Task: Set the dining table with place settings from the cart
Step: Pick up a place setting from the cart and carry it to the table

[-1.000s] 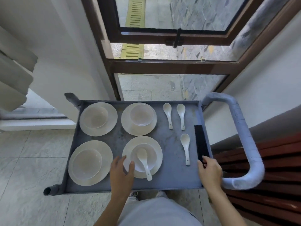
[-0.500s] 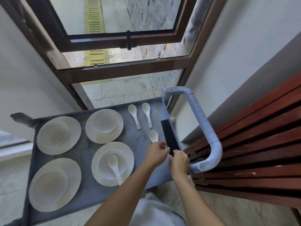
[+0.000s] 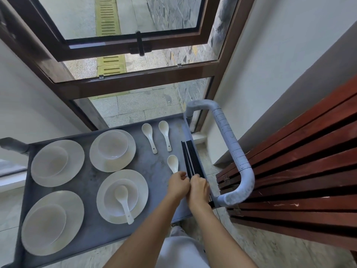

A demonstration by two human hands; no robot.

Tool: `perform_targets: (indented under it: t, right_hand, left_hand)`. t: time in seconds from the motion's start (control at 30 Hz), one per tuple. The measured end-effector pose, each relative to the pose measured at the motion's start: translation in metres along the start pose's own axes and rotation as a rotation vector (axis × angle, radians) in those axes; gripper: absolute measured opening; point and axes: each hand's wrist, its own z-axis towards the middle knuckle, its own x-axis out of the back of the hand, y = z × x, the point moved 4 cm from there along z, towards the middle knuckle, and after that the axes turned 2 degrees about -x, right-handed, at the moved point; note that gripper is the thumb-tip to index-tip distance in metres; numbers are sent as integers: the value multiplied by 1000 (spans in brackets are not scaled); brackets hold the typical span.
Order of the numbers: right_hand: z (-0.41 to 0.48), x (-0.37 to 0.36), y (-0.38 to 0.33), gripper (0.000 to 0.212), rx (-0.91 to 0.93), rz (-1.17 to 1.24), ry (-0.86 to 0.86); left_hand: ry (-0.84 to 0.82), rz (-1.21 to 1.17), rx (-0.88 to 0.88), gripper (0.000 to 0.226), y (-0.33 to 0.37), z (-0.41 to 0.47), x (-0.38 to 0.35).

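Right of centre, both hands on chopsticks (image 3: 191, 159) at cart (image 3: 92, 233) edge.
Left hand (image 3: 178, 183) and right hand (image 3: 199, 187) pinch the near ends; long axis runs toward upper frame.

No readable text, label, brand, number or sign anywhere in view. Cart handle (image 3: 229, 140) carries faint ring-like marks on grey wrap, not legible as characters. Plates, bowls, spoons and chopsticks plain, unmarked. Window frame and wooden slats bare of lettering.
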Motion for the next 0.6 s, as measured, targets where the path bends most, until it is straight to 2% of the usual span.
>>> perform_targets:
  t: [0.17,0.33,0.5,0.6]
  right_hand:
    - [-1,2,-4,30,-15,95,-15]
    - [3,9,-10,25,-53,-20,-63]
    - [3,6,-15,24,21,-112,-120]
    - [2,11,-17,22,11,-80,-149]
  left_hand:
    - [19,-61,35,21,-4,2,1]
    - [-3,-123,53,31,-7,2,3]
    - [-2,-143,47,18,-5,-3,5]
    - [-16,-160,37,15,-4,-7,6]
